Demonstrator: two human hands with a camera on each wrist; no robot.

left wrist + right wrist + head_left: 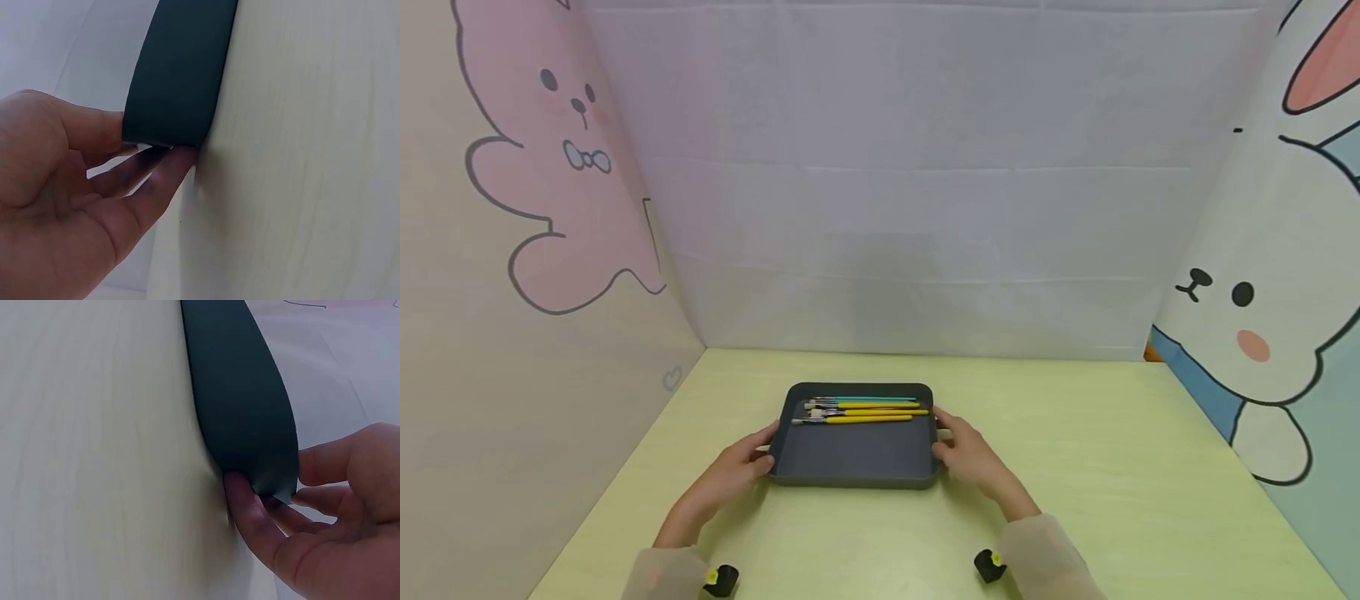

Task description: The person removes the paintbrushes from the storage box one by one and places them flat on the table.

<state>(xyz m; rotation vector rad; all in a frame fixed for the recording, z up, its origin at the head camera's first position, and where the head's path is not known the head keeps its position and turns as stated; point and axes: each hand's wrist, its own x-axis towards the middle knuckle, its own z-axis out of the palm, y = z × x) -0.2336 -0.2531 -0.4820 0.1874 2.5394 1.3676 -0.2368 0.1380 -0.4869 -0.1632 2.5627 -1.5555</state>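
Note:
A dark grey rectangular tray (854,454) lies close over the pale table in the head view. Several thin paintbrushes (871,419) with yellow handles, and at least one with a teal handle, lie sideways in its far half. At the tray's left end my left hand (735,471) grips the side wall; the left wrist view shows its fingertips at the wall's upper and lower edges. My right hand (972,454) holds the opposite end, with its thumb (240,494) at the lower edge in the right wrist view. The tray's inside is hidden from both wrist views.
The light yellow table (1112,483) extends around the tray. A white cloth wall (910,208) stands behind, with cartoon-printed side panels at left and right. Small black devices (722,581) sit beside both sleeves.

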